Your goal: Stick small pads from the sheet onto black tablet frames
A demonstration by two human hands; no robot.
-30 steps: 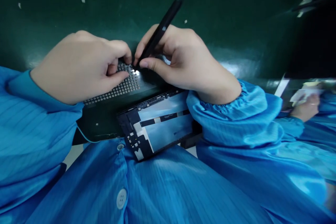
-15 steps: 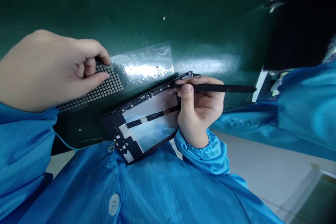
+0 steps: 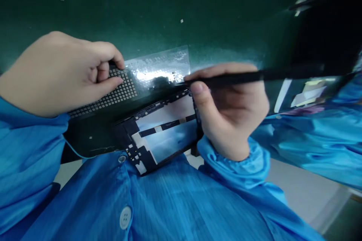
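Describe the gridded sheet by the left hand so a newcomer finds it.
Over the green tabletop, find the left hand. Partly under it lies a clear sheet; its tight grid of small squares sets it apart from the opened device nearby.

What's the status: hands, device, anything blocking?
Left hand over gridded sheet. Right hand gripping black tool. Device internals exposed, right end partly behind right hand.

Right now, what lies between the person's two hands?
In the head view, a sheet lies between the left hand and right hand: small grey squares nearest the left, then a shiny clear stretch and the dark tool's tip.
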